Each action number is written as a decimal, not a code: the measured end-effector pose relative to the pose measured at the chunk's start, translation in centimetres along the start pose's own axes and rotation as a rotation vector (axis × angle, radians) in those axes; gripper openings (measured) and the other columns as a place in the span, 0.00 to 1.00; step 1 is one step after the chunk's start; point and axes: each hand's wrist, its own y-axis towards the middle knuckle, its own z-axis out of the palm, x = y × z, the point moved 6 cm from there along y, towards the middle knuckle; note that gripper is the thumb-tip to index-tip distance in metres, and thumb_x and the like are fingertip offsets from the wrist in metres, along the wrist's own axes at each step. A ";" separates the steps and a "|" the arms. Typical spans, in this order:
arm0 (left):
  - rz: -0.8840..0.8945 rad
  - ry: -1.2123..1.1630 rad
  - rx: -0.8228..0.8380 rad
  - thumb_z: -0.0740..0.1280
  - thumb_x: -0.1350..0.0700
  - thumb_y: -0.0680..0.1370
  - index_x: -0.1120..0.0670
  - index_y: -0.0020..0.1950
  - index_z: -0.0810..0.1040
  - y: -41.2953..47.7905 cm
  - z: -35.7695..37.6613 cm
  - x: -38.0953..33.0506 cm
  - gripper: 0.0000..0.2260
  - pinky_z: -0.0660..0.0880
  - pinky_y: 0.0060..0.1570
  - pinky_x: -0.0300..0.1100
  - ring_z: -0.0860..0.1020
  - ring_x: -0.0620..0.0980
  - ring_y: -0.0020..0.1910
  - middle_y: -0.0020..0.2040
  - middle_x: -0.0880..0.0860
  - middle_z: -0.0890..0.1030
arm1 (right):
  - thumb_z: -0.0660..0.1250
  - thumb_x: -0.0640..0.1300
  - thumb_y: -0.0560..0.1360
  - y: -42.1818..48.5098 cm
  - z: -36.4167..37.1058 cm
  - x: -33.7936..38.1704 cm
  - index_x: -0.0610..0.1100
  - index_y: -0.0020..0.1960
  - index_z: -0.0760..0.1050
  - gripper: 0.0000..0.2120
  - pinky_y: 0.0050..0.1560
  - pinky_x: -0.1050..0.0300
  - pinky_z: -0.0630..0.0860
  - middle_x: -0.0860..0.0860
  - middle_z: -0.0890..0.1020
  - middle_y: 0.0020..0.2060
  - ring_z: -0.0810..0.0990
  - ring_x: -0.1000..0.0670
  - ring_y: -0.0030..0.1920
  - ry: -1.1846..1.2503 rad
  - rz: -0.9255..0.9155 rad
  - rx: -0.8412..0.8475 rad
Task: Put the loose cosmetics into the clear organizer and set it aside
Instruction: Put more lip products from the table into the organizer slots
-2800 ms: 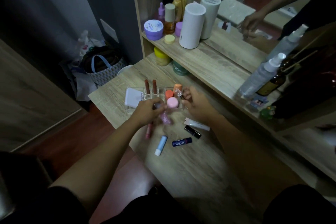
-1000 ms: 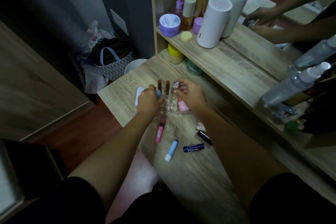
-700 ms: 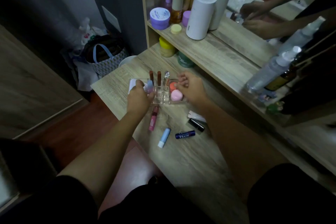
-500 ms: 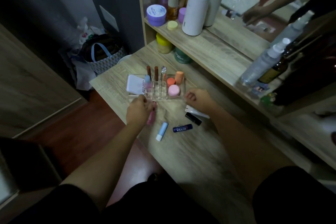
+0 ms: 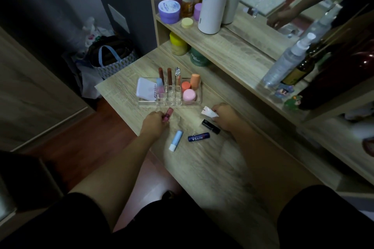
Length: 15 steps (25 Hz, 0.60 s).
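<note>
The clear organizer point(image 5: 199, 100) sits on the wooden desk point(image 5: 202, 168) and holds several upright lip tubes, a white compact point(image 5: 145, 89), and pink and orange sponges and jars. Just in front of it, my left hand point(image 5: 154, 122) is closed around a pink lip gloss tube point(image 5: 168, 114). My right hand point(image 5: 224, 116) grips a small white tube point(image 5: 208, 111), with a black lipstick point(image 5: 209, 125) lying under it. A light blue lip balm point(image 5: 176, 140) and a dark blue Nivea stick point(image 5: 198, 137) lie loose between my hands.
A raised shelf point(image 5: 222, 46) behind the organizer carries a white cylinder point(image 5: 211, 7), jars and bottles, with a mirror behind. Spray bottles point(image 5: 287, 61) stand at the right. A woven bag point(image 5: 110, 56) sits on the floor to the left of the desk.
Both hands pulled back from the organizer toward me. The left closed on the pink lip gloss tube; the right took hold of the white tube. A blue-capped tube now stands in the organizer.
</note>
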 end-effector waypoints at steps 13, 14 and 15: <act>0.106 -0.844 -0.019 0.64 0.59 0.75 0.44 0.44 0.70 0.5 -10.4 -3.9 0.09 0.82 0.38 0.50 0.83 0.53 0.38 0.42 0.60 0.80 | 0.57 0.49 0.80 0.7 -3.3 7.1 0.51 0.57 0.74 0.10 0.35 0.72 0.74 0.52 0.79 0.45 0.79 0.63 0.38 1.119 -0.147 -0.108; 0.096 -0.803 -0.064 0.63 0.58 0.75 0.45 0.43 0.70 0.8 -11.0 -3.8 0.07 0.82 0.42 0.55 0.83 0.59 0.41 0.42 0.63 0.81 | 0.56 0.46 0.81 0.9 -3.3 7.5 0.46 0.58 0.74 0.10 0.38 0.70 0.75 0.51 0.79 0.46 0.79 0.61 0.40 1.134 -0.143 -0.116; 0.098 -0.750 -0.099 0.63 0.57 0.75 0.47 0.44 0.70 1.2 -11.5 -3.7 0.05 0.81 0.46 0.58 0.82 0.63 0.43 0.43 0.65 0.82 | 0.56 0.43 0.81 1.1 -3.4 7.8 0.44 0.59 0.73 0.11 0.43 0.65 0.77 0.49 0.79 0.47 0.80 0.58 0.43 1.159 -0.139 -0.119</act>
